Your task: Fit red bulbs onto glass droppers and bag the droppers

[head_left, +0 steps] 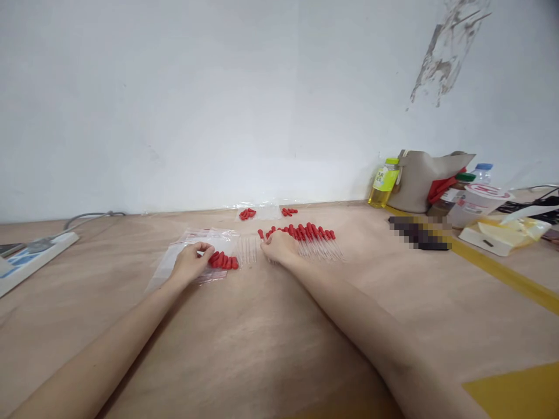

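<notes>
At frame centre, the left hand (188, 263) rests on a clear plastic bag (192, 256) beside a small bunch of red-capped droppers (222, 260). The right hand (279, 247) touches a larger dropper pile (310, 237). A yellow bottle (384, 183) stands at right.

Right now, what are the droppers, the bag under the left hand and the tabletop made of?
Droppers: red matte bulbs, likely rubber; clear stems, glass or plastic.
Bag: thin clear plastic film, glossy, crinkled.
Tabletop: pale wood grain, probably plywood, matte.
</notes>
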{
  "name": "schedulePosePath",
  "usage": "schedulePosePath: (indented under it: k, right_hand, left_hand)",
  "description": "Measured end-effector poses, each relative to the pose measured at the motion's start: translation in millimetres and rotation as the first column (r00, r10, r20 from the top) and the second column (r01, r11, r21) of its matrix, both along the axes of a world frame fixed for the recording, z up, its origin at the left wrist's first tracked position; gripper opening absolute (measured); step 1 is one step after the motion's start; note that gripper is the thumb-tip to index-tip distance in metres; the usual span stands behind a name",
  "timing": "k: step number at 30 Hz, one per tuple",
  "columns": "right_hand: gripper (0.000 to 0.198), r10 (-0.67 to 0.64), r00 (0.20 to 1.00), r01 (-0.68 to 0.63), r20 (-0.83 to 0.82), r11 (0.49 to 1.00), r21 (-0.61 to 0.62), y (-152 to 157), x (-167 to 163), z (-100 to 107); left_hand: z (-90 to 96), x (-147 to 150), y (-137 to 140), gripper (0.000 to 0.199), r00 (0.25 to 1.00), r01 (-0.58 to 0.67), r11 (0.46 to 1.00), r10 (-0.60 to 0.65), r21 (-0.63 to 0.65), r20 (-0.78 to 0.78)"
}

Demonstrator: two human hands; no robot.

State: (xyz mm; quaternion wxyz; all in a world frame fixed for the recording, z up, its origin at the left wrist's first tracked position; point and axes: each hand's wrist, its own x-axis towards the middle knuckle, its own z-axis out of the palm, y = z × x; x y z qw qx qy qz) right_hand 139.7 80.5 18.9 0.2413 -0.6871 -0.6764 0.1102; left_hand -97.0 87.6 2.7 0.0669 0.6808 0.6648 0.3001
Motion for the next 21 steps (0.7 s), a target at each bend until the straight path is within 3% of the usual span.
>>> schedulePosePath:
  k: [9,15,21]
  right_hand:
    - [0.03,-0.065,0.994,0.063,0.092,0.998,0.019,6.0,-7.6,-8.9]
    - [0.029,-0.002,0.991,-0.005,0.135,0.999,0.05,2.9,-18.1,-6.3]
    - [0.027,0.019,0.995,-0.011,0.099,0.997,-0.075,6.7,-32.2,-0.2]
  left_hand:
    - [1.6,5.1,-3.8,0.024,0.999,0.022,0.998,-0.025,-0.063,-0.048]
    - [1.0,3.8,-2.7,0.022,0.999,0.027,0.996,-0.03,-0.087,-0.03]
    - [-3.5,3.2,-3.0,0.026,1.0,-0.019,1.0,0.018,0.015,0.022]
